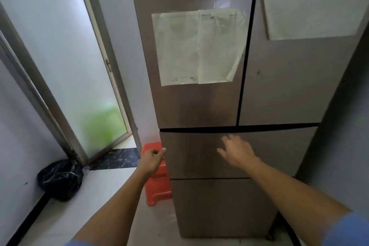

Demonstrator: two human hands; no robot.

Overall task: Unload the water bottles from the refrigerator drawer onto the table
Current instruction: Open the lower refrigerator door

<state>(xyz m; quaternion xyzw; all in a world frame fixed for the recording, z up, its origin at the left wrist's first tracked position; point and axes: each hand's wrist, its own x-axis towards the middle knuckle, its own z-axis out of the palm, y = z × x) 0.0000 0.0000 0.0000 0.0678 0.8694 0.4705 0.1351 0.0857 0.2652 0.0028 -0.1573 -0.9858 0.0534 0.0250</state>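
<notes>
honestly nothing here is readable, the two paper sheets taped on the refrigerator door have faint printed lines and a small heading up top but it's way too blurry to make out, and the other sheet looks blank.

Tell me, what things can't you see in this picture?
- Water bottles: none show in the head view; the upper drawer and the drawer below are shut.
- Table: outside the frame.
- Writing on the papers: too small and blurred.
- Red plastic thing: partly hidden by the fridge and the left hand.
- Whether the right hand touches the drawer front: cannot tell.
</notes>
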